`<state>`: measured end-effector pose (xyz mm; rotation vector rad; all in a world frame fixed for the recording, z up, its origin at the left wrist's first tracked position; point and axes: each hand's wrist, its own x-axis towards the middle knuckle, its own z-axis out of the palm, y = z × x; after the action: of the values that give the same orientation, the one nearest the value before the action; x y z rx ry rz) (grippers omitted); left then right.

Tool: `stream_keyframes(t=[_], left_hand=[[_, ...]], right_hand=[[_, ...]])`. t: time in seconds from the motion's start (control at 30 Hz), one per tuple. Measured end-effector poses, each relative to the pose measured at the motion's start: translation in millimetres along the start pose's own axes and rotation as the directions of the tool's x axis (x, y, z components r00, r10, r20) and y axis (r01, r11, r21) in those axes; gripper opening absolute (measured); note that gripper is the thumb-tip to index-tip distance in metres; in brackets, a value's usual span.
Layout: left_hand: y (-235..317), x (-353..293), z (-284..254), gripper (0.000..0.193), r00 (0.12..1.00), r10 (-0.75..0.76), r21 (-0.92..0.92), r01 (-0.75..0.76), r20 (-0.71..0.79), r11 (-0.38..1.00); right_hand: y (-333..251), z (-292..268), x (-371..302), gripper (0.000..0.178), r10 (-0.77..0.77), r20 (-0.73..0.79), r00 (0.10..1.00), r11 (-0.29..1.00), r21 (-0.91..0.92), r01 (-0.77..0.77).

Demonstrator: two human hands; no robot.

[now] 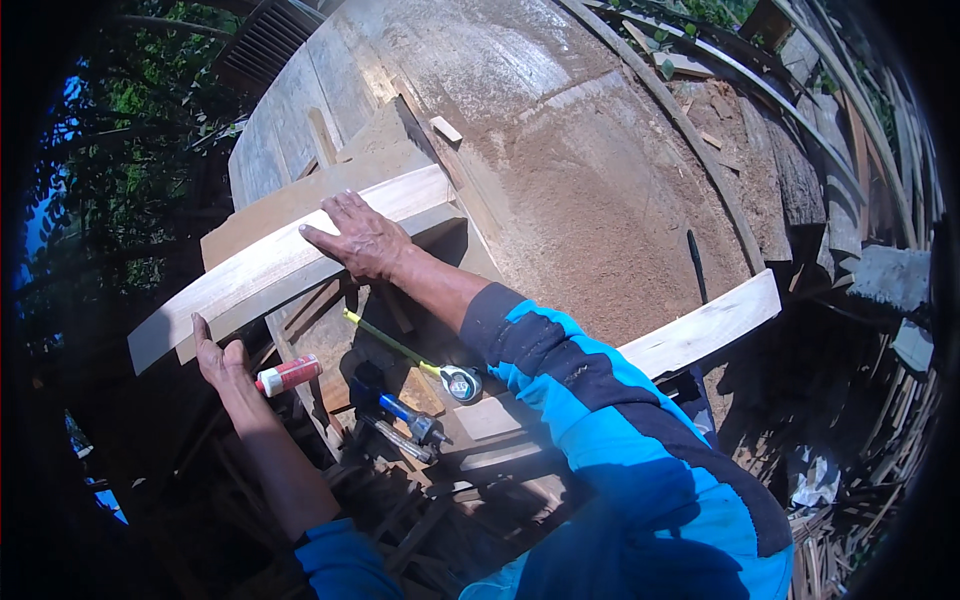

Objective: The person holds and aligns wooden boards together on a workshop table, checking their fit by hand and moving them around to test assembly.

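Note:
A long, pale, slightly curved wooden board (270,255) lies slanting across the left of the worktable. My right hand (362,240) rests over its middle, fingers reaching across to the far edge and thumb spread along the face. Close to the board's left end, my left hand (222,358) holds the near edge, a finger pointing up against it and the others curled. Under the board shows a second, shaded strip; whether it is another board I cannot tell. Beside my left wrist lies a red and white bottle (289,375).
A tape measure (461,384) with its yellow blade pulled out lies below the board, near a blue and grey tool (410,415). Sawdust covers the wooden tabletop (600,220). Another pale board (705,325) lies at the near right edge. Long strips of wood (690,130) border the far right.

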<state>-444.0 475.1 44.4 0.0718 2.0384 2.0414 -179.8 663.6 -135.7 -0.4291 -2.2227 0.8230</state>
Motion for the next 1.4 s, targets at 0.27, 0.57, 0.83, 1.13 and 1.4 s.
stream_keyframes(t=[0.27,0.57,0.83,1.13,1.4], left_hand=[[3,6,10,0.040,0.999,-0.015,-0.061,0.017,0.029,0.998],[5,2,31,0.038,1.000,0.007,-0.047,-0.008,-0.002,0.999],[8,32,32,0.039,0.999,0.011,-0.036,-0.009,0.049,0.999],[10,41,39,0.040,0.999,0.009,-0.057,-0.007,0.049,0.998],[11,57,40,0.036,0.997,0.020,-0.050,-0.017,0.078,0.999]], right_hand=[[7,-5,10,0.095,-0.002,-0.007,1.000,1.000,-0.008,0.002],[16,3,23,0.056,-0.017,-0.141,0.990,1.000,0.013,0.019],[27,15,34,0.056,0.010,-0.123,0.992,1.000,-0.014,-0.012],[31,4,41,0.066,0.023,-0.051,0.998,1.000,-0.003,-0.023],[34,3,49,0.092,0.061,0.031,0.998,0.998,-0.023,-0.060]])
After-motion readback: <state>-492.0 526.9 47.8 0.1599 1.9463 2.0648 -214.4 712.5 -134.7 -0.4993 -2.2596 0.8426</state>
